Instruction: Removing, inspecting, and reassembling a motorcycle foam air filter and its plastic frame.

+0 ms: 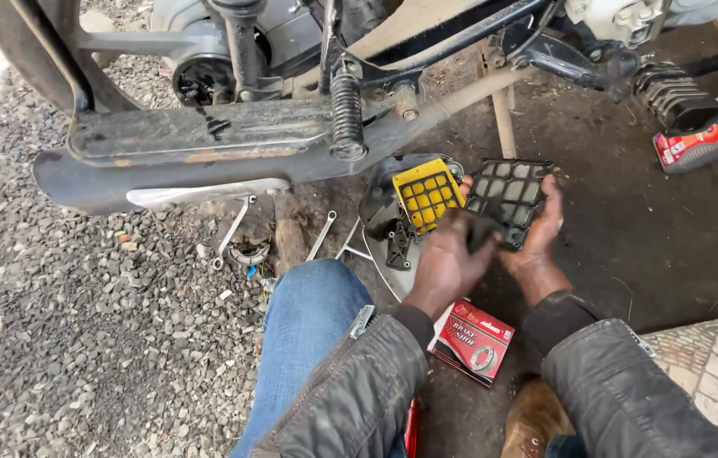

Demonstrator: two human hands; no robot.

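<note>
Head view, from the person's left across to the right: a spanner [321, 235] and a worn brake shoe [248, 254] lie on the gravel [79, 339] well to the left of the grip, under the motorcycle's exhaust pipe [181, 161] and coiled shock spring [347, 114], apparently laid within reach. Nearer the grip, a dark plastic cover [386, 216] lies flat on the ground with a yellow foam filter [428, 195] seated in it, its grid face up, just left of the held part. The left hand [450, 259] comes up from a bent, jacketed forearm, knuckles toward the camera, fingers curled over the near left edge of a black grid frame [507, 197], grasping it. The right hand [539, 229] cups the frame's right edge, palm turned inward, thumb side up, so both hands clench the same piece and tilt its face toward the person, seemingly for a look at its cells. Below the grip, between the forearms, a red parts box [473, 339] rests on the dirt. Far right, a red-labelled bottle [694, 146] lies beside the footpeg [673, 97].
</note>
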